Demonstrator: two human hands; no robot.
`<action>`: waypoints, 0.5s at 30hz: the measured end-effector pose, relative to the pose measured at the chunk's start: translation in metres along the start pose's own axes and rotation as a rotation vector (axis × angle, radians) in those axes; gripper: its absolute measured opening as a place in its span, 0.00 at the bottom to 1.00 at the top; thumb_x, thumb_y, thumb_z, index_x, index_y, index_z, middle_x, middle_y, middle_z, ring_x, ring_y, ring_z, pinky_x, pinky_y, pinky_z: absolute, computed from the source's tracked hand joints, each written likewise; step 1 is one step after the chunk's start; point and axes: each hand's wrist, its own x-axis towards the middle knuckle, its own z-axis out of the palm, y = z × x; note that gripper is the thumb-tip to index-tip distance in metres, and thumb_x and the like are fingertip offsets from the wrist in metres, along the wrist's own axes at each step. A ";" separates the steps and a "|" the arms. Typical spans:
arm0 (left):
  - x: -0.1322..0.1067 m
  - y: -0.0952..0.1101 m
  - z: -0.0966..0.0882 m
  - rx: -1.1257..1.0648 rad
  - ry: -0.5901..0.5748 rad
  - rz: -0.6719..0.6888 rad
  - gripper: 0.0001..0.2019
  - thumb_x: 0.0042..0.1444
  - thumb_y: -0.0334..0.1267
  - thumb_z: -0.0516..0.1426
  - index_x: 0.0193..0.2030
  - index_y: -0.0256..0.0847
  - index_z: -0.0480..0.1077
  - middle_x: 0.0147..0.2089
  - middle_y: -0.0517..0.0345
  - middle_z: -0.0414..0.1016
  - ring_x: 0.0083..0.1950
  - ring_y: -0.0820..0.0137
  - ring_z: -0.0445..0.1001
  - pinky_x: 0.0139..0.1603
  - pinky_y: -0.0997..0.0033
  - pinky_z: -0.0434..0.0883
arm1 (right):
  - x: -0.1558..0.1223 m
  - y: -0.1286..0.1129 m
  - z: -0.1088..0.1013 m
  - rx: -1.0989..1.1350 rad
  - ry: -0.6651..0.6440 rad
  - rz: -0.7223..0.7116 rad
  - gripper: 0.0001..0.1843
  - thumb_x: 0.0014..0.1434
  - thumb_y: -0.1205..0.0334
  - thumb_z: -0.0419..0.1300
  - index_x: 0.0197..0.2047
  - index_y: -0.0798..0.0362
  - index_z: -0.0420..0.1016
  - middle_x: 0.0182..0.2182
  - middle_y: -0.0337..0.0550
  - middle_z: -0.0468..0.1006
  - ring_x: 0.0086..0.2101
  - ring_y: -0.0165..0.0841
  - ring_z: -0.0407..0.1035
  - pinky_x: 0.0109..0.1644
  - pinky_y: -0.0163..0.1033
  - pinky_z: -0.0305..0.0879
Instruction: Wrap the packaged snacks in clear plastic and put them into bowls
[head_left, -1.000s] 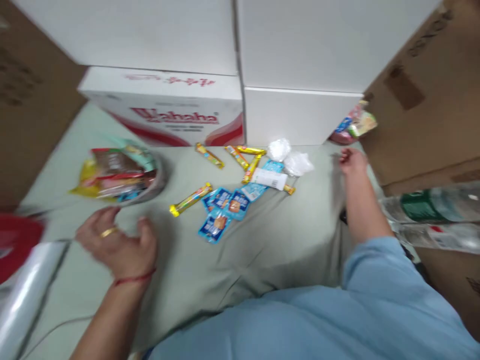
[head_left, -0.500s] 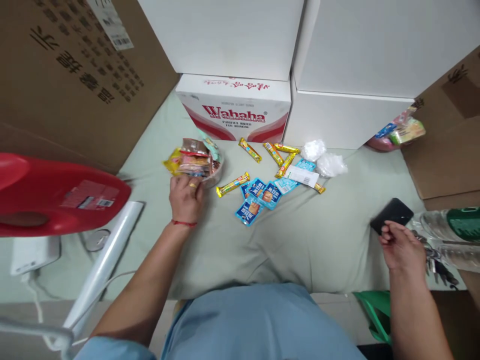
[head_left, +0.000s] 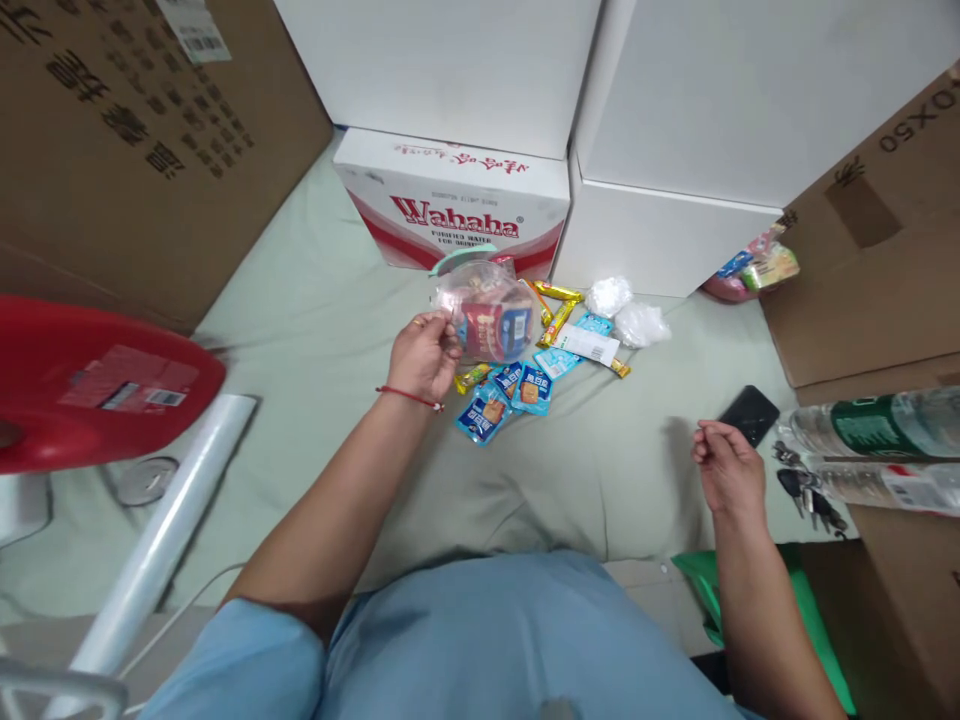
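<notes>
My left hand [head_left: 426,355] is closed on the near left rim of a clear plastic tub [head_left: 486,285], which is tilted with its side facing me. Snack packets show inside it, among them a red and blue packet [head_left: 495,332]. Several blue snack packets [head_left: 482,412] lie on the sheet just below the tub. Yellow-wrapped bars [head_left: 556,322] and a white packet [head_left: 589,343] lie to its right. On the right, my right hand [head_left: 729,475] hovers with curled fingers beside a black phone [head_left: 750,415], apart from it, and nothing shows in the fingers.
A Wahaha carton [head_left: 457,210] and white boxes [head_left: 675,240] stand at the back. Crumpled clear plastic [head_left: 641,325] lies before them. Bottles [head_left: 874,425] and keys [head_left: 810,500] are at right. A red container [head_left: 112,385] and a white roll [head_left: 165,540] are at left.
My left hand has moved the tub right and tipped it, over where a yellow bar lay. My right hand has shifted left, off the phone. The camera view has turned slightly.
</notes>
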 end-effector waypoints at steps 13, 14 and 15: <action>-0.051 0.052 -0.073 -0.048 -0.032 0.445 0.13 0.51 0.37 0.66 0.28 0.43 0.64 0.28 0.63 0.66 0.32 0.71 0.68 0.30 0.71 0.66 | -0.008 0.016 0.008 -0.052 -0.030 0.041 0.20 0.44 0.50 0.78 0.35 0.53 0.81 0.26 0.39 0.77 0.23 0.24 0.64 0.26 0.31 0.58; -0.056 0.054 -0.084 0.055 0.038 0.575 0.14 0.50 0.38 0.67 0.29 0.44 0.64 0.28 0.63 0.66 0.33 0.71 0.68 0.32 0.70 0.67 | -0.007 0.018 0.008 -0.055 -0.029 0.043 0.20 0.44 0.50 0.78 0.35 0.53 0.81 0.26 0.38 0.77 0.23 0.24 0.63 0.26 0.31 0.59; -0.060 0.054 -0.097 0.202 0.134 0.687 0.14 0.51 0.39 0.68 0.29 0.45 0.64 0.29 0.63 0.66 0.34 0.69 0.69 0.35 0.67 0.69 | -0.007 0.020 0.009 -0.059 -0.031 0.049 0.20 0.45 0.50 0.77 0.35 0.53 0.81 0.26 0.38 0.77 0.23 0.24 0.63 0.26 0.31 0.59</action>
